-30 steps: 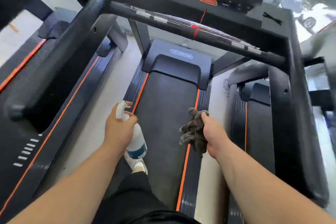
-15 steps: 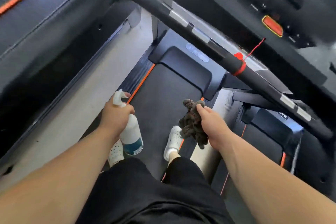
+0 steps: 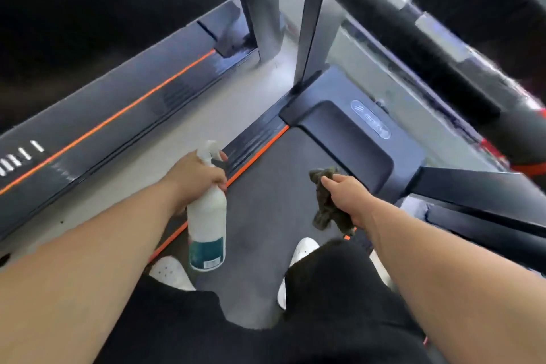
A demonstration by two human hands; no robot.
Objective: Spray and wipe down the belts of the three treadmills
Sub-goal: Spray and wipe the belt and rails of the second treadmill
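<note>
I stand on the dark grey belt (image 3: pixel 266 204) of the middle treadmill, white shoes on either side of it. My left hand (image 3: pixel 195 177) grips the neck of a white spray bottle (image 3: pixel 206 224) with a teal label, held above the belt's left orange edge. My right hand (image 3: pixel 345 195) holds a crumpled dark grey-brown rag (image 3: pixel 325 201) over the belt's right side, near the motor cover (image 3: pixel 354 139). Part of the left treadmill's deck (image 3: pixel 118 115) with an orange stripe runs at the left. The right treadmill shows only as a dark edge.
The black handlebar (image 3: pixel 413 38) and console of the middle treadmill cross overhead at the upper right. A grey upright post (image 3: pixel 310 38) stands at the belt's front left. A strip of pale floor (image 3: pixel 153 156) lies between the left and middle treadmills.
My head has bent lower and nearer the belt's front, so the handlebar now passes overhead. Both hands have kept their hold and moved slightly forward over the belt.
</note>
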